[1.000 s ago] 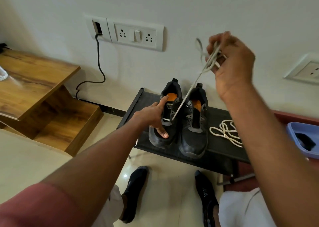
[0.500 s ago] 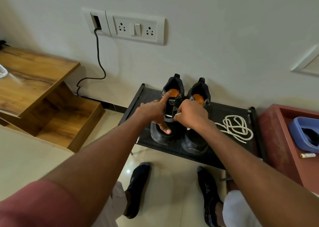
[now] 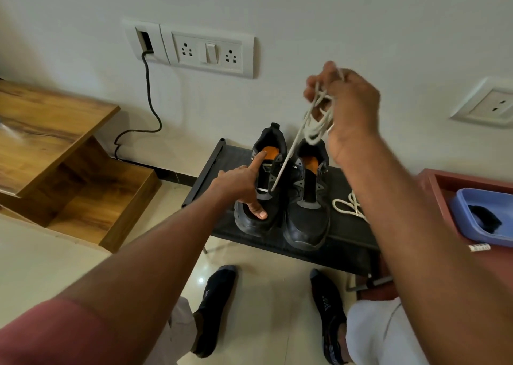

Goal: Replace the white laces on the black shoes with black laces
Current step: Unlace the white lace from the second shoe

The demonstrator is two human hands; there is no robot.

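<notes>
Right grip (image 3: 344, 101): raised, fingers curled round bunched white lace (image 3: 313, 126), which runs taut down-left into left shoe (image 3: 261, 187).
Left grip (image 3: 241, 184): fingers spread, pressing that shoe on rack (image 3: 344, 242).

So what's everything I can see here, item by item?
shoes: two, black, side by side on rack
rack: one, black, by wall
held lace: one, white, running from left shoe up to right hand
loose lace: one, white, on rack right of shoes
tray: one, blue, on red surface
sockets: two plates, white, on wall
cable: one, black, hanging from wall plate
shelf: one, wooden, left
left hand: steadies left shoe
right hand: raised, gripping held lace
</notes>
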